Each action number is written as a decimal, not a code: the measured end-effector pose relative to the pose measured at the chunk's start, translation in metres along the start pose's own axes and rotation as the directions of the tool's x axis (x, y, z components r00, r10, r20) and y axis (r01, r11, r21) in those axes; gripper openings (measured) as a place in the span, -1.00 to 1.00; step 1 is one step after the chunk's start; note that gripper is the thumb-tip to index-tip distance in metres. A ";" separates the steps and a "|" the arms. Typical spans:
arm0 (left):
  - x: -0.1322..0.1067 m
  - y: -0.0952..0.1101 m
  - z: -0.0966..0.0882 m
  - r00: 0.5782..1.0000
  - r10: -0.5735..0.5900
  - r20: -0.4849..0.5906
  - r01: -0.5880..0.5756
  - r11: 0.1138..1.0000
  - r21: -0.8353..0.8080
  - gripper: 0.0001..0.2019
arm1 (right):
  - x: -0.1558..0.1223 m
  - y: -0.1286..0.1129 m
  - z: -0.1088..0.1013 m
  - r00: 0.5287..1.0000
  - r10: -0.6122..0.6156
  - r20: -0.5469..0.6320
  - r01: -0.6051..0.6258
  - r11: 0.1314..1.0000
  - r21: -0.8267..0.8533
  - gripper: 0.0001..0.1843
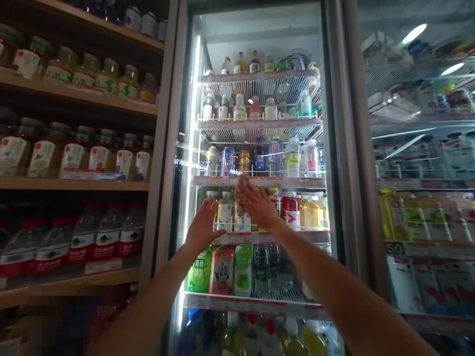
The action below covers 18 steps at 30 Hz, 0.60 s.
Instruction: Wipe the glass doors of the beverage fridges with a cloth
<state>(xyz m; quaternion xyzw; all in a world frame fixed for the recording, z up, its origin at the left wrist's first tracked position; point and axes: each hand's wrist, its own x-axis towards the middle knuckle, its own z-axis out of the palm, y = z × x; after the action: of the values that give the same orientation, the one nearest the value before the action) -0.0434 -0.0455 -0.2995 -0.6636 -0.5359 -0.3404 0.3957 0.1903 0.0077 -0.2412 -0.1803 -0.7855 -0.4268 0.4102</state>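
Both the left hand (pixel 203 226) and right hand (pixel 256 203) touch shelved fridge bottles (pixel 225 212).

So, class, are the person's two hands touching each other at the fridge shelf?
Apart. The head view shows a white-labelled bottle in the gap between the left hand and the right hand.

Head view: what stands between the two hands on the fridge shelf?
In the head view, a bottle with a white label stands on the shelf between the left hand and the right hand, close beside both.
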 end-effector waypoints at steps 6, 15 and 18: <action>0.002 0.009 0.007 0.999 -0.047 -0.019 0.048 0.997 0.057 -0.16 | -0.085 0.136 -0.054 0.885 0.310 -0.347 -0.369 0.922 -0.119 -0.54; 0.003 0.017 -0.004 0.999 -0.043 -0.001 0.042 0.988 0.147 -0.16 | 0.015 0.018 0.006 0.927 0.291 -0.236 -0.316 0.946 -0.074 -0.55; 0.004 0.018 -0.006 0.999 -0.050 0.001 0.049 0.985 0.167 -0.18 | -0.004 0.034 -0.001 0.942 0.237 -0.238 -0.270 0.955 -0.119 -0.59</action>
<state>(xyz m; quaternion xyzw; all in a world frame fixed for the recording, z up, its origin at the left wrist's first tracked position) -0.0248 -0.0516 -0.2965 -0.6155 -0.5797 -0.3024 0.4401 0.2147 0.0267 -0.2263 -0.2616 -0.6708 -0.4456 0.5320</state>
